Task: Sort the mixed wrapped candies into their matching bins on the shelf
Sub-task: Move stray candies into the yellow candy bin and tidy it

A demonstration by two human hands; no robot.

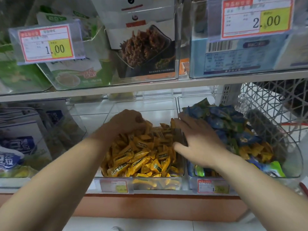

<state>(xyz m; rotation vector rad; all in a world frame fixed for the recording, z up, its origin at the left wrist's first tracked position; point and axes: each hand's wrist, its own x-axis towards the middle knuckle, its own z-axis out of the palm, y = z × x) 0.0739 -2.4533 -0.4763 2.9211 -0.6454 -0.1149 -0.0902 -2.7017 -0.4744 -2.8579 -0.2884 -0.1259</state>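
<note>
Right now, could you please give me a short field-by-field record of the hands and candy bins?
left hand: grips a handful of yellow candies at the back of the middle bin
right hand: open, fingers spread where the two bins meet
right bin: blue and green candies, with yellow strays mixed in
</note>
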